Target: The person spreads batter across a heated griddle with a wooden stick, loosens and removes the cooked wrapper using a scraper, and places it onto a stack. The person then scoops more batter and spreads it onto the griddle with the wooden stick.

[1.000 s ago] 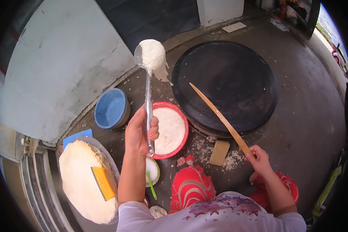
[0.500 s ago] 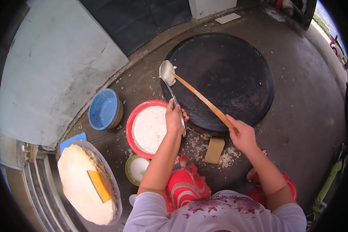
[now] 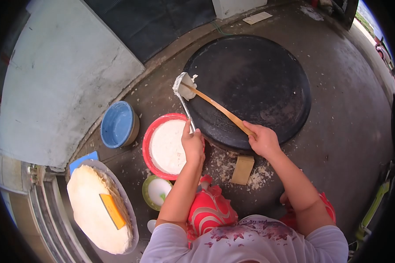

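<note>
Pale, wet dough (image 3: 188, 90) bulges from a metal ladle (image 3: 186, 109) at the left edge of a round black plate (image 3: 254, 87). The ladle has just tipped further sideways, so the dough now leans out of it against the tip of a wooden stick (image 3: 224, 111). The left hand (image 3: 193, 145) is closed round the ladle's handle, the right hand (image 3: 264, 139) round the stick. A red bowl (image 3: 147, 149) of white mixture sits beside the plate; a blue basin (image 3: 117, 125) stands beyond.

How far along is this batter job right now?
Looks done: the stack of flat rounds under the orange scraper. In hand: the left hand tilts the ladle at the griddle; the right hand holds the wooden stick in it. Apparently left: batter in the red basin, griddle mostly bare.
</note>
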The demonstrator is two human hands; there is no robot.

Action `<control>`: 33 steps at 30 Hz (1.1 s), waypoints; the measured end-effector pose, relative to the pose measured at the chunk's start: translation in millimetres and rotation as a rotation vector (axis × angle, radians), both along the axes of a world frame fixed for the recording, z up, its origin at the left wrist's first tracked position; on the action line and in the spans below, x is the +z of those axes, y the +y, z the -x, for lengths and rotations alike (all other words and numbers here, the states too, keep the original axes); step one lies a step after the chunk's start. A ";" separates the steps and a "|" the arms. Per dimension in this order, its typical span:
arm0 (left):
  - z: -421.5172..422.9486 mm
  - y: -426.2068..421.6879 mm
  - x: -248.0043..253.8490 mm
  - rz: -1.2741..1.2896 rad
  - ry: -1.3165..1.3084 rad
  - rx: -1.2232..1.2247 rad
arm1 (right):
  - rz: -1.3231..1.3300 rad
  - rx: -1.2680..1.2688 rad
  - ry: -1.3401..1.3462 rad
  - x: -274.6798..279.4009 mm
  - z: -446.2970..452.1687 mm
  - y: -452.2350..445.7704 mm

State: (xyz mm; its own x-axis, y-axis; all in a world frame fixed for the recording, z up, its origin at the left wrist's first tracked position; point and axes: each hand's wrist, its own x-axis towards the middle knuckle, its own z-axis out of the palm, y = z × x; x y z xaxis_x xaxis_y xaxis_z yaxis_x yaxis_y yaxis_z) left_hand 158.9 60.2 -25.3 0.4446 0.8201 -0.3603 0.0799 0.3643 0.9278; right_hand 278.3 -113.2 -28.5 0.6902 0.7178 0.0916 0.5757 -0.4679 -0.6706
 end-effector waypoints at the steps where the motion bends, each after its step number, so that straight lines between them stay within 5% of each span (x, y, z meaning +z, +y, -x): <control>1: 1.8 -0.1 -0.8 -0.033 -0.014 0.010 | 0.021 0.003 0.020 -2.4 -0.9 -0.4; 11: -29.9 45.6 -22.2 -0.030 0.067 -0.100 | 0.107 -0.005 0.080 14.6 -9.5 -4.6; 16: -41.1 80.2 9.3 -0.035 -0.029 -0.110 | 0.019 0.004 -0.322 23.5 -12.1 -39.6; 20: -37.6 93.9 58.0 0.231 -0.264 -0.089 | 0.111 0.241 -0.566 1.5 -17.1 -42.9; 22: -34.7 112.1 66.8 0.726 -0.688 -0.254 | 0.140 0.379 -0.737 -11.7 -21.9 -31.8; 25: -37.1 114.9 97.4 1.015 -1.037 -0.343 | 0.151 0.357 -0.884 -17.9 -39.5 -2.1; 29: -33.3 104.8 122.7 1.147 -1.225 -0.413 | 0.172 0.238 -0.891 -5.0 -59.2 43.5; 32: -17.9 93.3 125.7 1.209 -1.316 -0.413 | -0.099 0.033 0.047 -7.3 -50.3 58.6; 33: -11.4 88.3 125.4 1.252 -1.367 -0.402 | -0.032 0.109 -0.109 -12.5 -40.6 52.1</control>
